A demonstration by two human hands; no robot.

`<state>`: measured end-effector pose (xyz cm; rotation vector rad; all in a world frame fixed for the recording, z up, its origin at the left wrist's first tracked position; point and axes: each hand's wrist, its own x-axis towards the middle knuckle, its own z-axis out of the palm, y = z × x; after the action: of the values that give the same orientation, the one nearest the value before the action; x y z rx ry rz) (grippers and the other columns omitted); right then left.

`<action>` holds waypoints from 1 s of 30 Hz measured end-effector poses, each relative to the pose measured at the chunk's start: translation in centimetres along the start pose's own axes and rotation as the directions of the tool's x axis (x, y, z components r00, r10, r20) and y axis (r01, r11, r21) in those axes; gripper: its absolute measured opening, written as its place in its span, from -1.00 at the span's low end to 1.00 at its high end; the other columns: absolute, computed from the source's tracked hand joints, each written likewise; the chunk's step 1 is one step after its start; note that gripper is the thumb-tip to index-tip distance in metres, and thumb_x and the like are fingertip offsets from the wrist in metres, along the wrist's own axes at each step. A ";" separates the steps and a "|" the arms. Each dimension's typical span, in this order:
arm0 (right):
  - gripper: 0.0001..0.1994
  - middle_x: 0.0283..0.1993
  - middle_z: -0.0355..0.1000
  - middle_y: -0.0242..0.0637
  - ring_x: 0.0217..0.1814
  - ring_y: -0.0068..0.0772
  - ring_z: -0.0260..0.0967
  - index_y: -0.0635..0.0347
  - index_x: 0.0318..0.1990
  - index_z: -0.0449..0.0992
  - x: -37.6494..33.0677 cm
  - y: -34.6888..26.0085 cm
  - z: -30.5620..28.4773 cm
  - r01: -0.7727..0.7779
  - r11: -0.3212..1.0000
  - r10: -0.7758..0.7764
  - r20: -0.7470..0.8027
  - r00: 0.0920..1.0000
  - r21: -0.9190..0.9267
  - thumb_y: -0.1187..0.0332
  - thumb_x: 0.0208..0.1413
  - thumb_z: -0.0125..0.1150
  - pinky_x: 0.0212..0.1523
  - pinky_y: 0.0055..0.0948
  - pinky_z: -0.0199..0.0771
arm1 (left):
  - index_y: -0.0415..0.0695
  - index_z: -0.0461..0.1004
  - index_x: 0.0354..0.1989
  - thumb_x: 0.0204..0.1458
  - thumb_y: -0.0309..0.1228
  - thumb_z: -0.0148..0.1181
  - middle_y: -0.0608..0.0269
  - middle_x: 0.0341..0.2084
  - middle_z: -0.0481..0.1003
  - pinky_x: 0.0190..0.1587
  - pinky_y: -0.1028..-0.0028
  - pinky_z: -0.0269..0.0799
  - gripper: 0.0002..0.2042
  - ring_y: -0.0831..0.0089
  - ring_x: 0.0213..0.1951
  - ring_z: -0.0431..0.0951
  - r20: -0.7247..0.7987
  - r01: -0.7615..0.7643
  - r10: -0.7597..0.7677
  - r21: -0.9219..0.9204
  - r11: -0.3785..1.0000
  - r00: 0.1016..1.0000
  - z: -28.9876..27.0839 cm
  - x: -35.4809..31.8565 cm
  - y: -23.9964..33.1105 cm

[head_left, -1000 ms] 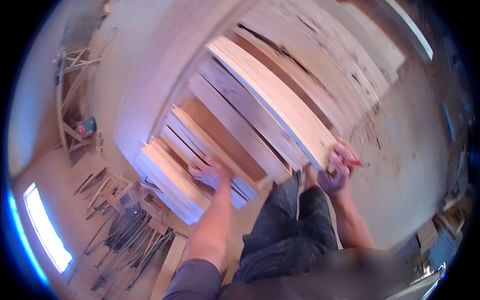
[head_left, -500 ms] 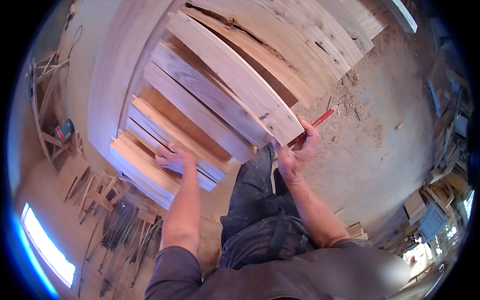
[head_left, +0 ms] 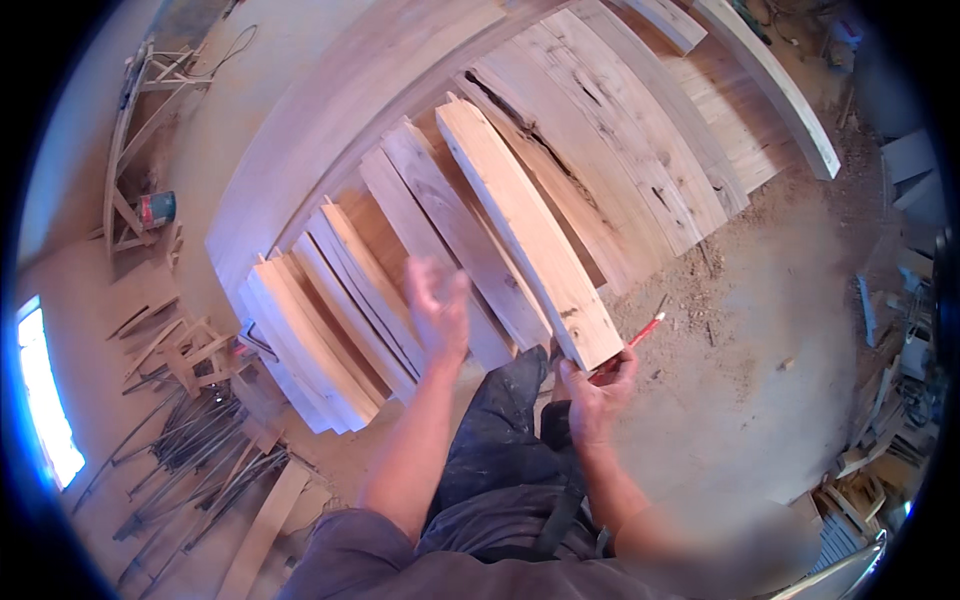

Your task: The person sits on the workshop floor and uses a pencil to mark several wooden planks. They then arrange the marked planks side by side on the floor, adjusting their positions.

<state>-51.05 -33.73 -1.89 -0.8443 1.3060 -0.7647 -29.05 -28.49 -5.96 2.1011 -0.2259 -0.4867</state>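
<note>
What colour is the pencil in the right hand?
Red; the pencil in the right hand shows in the head view.

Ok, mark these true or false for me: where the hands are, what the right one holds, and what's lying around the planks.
1. The right hand holds a red pencil at the near end of a raised plank. True.
2. The left hand grips that plank. False: it is lifted, open and blurred above the shorter planks.
3. The planks lie on a workbench. False: they lie on the sawdust-strewn floor.
4. Metal rods lie at lower left. True.
</note>
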 end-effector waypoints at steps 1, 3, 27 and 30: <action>-0.26 0.18 0.37 -0.19 0.21 -0.35 0.40 0.25 0.27 0.21 -0.4 -0.2 0.0 0.001 1.000 0.000 0.009 1.000 -0.019 0.59 -0.06 0.52 0.28 -0.33 0.39 | -0.29 0.15 0.42 0.17 -0.26 0.31 -0.02 0.04 0.51 0.27 0.23 0.37 -0.29 0.19 0.12 0.52 0.156 0.178 -0.141 -0.261 0.949 0.978 2.1 -0.5 3.6; -0.27 0.18 0.38 -0.19 0.23 -0.36 0.39 0.25 0.26 0.22 -1.1 -0.8 0.4 0.005 0.999 -0.003 0.027 1.000 -0.053 0.59 -0.06 0.52 0.29 -0.33 0.39 | -0.32 0.26 0.28 0.11 -0.32 0.34 0.10 -0.18 0.57 0.13 0.25 0.50 -0.38 0.23 -0.08 0.59 0.422 0.541 -0.356 -0.493 0.681 0.833 5.3 0.4 6.6; -0.86 -0.29 0.48 -0.38 -0.30 -0.44 0.43 0.19 -0.10 0.52 20.4 2.7 -6.4 -0.361 0.820 0.381 0.047 0.924 0.444 0.42 0.23 0.24 -0.22 -0.42 0.46 | -0.42 0.33 -0.17 -0.10 -0.16 0.36 -0.19 -0.06 0.35 0.01 0.03 0.45 -0.45 -0.07 0.09 0.36 -0.285 0.259 -0.138 0.450 0.855 0.949 4.6 3.7 3.0; -0.87 -0.28 0.48 -0.38 -0.27 -0.44 0.44 0.21 -0.13 0.54 20.0 1.6 -5.5 -0.331 0.826 0.350 0.046 0.936 0.456 0.44 0.19 0.30 -0.20 -0.40 0.47 | -0.33 0.31 -0.09 -0.04 -0.13 0.31 -0.16 -0.05 0.36 0.02 0.01 0.47 -0.47 -0.07 0.08 0.38 -0.309 0.338 -0.197 0.517 0.786 0.930 4.8 3.7 5.0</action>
<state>-54.18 -50.65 -13.54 -0.2043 1.1975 -0.7592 -27.65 -36.14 -5.02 2.7785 0.0956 -0.3487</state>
